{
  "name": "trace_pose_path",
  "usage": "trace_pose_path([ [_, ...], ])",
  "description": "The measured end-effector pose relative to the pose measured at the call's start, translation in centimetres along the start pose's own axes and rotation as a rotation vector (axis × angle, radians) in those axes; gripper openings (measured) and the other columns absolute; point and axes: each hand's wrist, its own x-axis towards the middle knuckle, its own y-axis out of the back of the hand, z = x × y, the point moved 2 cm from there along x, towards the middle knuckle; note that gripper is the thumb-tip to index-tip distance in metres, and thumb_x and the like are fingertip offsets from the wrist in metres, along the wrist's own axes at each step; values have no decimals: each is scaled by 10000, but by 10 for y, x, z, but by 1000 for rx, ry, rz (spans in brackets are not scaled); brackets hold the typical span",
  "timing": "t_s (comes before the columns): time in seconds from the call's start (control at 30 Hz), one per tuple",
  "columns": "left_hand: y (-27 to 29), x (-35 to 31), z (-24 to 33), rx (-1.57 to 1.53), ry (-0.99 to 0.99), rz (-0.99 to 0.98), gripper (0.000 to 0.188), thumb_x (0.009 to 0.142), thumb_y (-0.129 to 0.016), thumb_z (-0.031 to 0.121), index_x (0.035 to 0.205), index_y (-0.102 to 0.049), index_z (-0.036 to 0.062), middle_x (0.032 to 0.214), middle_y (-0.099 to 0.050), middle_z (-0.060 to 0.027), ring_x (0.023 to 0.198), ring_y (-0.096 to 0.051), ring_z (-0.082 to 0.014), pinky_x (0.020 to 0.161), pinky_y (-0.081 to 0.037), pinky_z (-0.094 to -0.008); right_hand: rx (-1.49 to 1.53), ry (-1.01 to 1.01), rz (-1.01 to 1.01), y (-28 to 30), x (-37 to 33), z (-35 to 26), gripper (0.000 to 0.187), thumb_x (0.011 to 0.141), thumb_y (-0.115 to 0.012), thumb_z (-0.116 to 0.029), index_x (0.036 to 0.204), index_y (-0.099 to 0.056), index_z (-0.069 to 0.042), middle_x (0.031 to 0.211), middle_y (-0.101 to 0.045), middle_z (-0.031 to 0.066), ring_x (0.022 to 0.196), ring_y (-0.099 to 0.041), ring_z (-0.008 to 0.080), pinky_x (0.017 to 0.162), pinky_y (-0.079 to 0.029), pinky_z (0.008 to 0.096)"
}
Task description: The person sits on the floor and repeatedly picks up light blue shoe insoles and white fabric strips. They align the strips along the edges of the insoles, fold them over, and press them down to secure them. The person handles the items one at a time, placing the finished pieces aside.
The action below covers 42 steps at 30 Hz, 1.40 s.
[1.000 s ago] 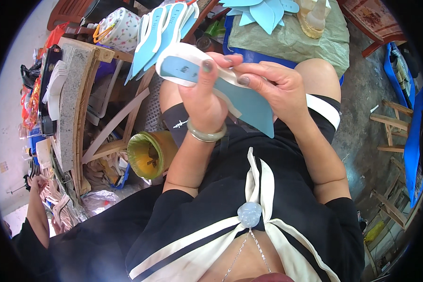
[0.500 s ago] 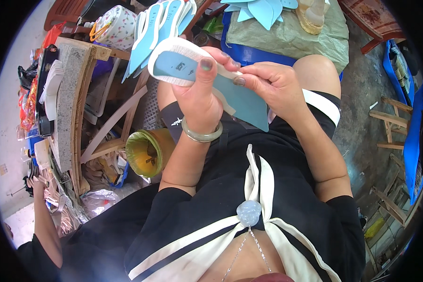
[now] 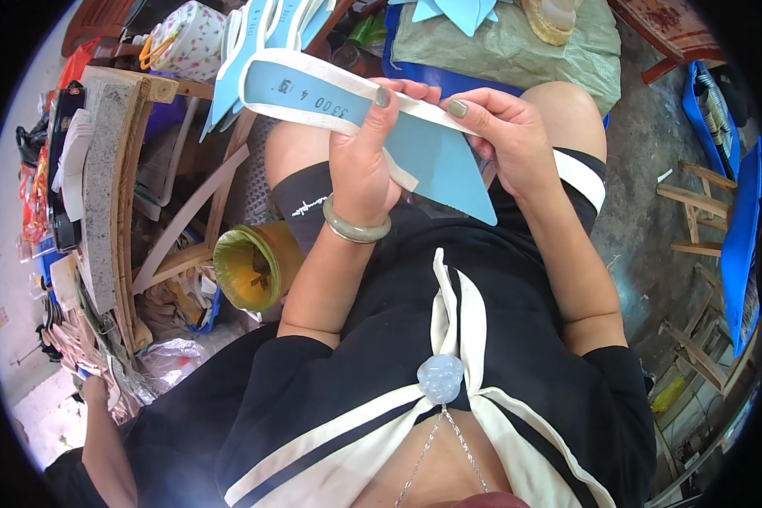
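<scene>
A light blue shoe insole (image 3: 436,165) with a white strip along its edge is held in front of me, above my lap. Its rounded end points left and its wide pointed end tilts down to the right. My left hand (image 3: 366,165), with a bangle at the wrist, grips the insole's middle, thumb on top and fingers behind. My right hand (image 3: 516,140) pinches the white strip (image 3: 423,110) at the upper edge, thumb on top. A loose end of the strip hangs by my left palm. The fingertips behind the insole are partly hidden.
Several blue insoles with white edging (image 3: 267,30) lie at the upper left. More blue pieces (image 3: 457,13) rest on a green sack (image 3: 508,63). A yellow bin (image 3: 288,254) stands left of my legs. Another person's arm (image 3: 110,440) reaches in at lower left. Wooden stools (image 3: 703,203) stand right.
The insole has turned, so more of its blue face and upper white edge shows. My right hand has moved slightly right along the edge. The other person's hand has moved down and right.
</scene>
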Motion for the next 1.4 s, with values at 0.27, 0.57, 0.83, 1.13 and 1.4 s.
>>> trace_pose_path([
  [0.27, 0, -2, 8, 52, -92, 33, 271, 951, -574, 245, 1046, -548, -8, 980, -639, -143, 954, -647, -257, 829, -534, -378, -13, -34, 37, -9, -6, 2, 189, 876, -680, -194, 946, -703, -20, 643, -561, -40, 553, -446, 15, 502, -344, 167],
  [0.57, 3, 0, 13, 126, -119, 44, 257, 941, -592, 223, 1030, -570, -17, 958, -651, -142, 915, -658, -243, 792, -546, -356, -259, 29, 24, -14, -12, 0, 208, 892, -649, -197, 937, -700, 0, 704, -652, 14, 634, -578, 57, 558, -448, 215],
  [0.83, 3, 6, 15, 182, -31, 44, 290, 944, -582, 216, 1086, -545, -34, 1008, -639, -176, 966, -650, -297, 832, -541, -406, -700, 299, -34, -21, -9, 14, 271, 942, -556, -222, 819, -619, 12, 750, -536, 99, 678, -550, 222, 633, -441, 330],
  [1.13, 10, 14, 14, 182, 199, -12, 332, 913, -626, 212, 1098, -553, -54, 1034, -653, -215, 940, -660, -276, 826, -544, -377, -219, -150, -229, -15, -12, 11, 370, 987, -470, -331, 1053, -618, 2, 888, -649, 63, 778, -582, 124, 723, -465, 287],
  [1.4, 7, 16, -1, 232, 173, -15, 359, 909, -639, 255, 1070, -566, -57, 965, -671, -215, 855, -677, -226, 765, -559, -326, -585, 53, 20, -14, 0, 26, 429, 1000, -460, -360, 992, -665, 16, 863, -666, 30, 770, -594, 91, 727, -462, 231],
])
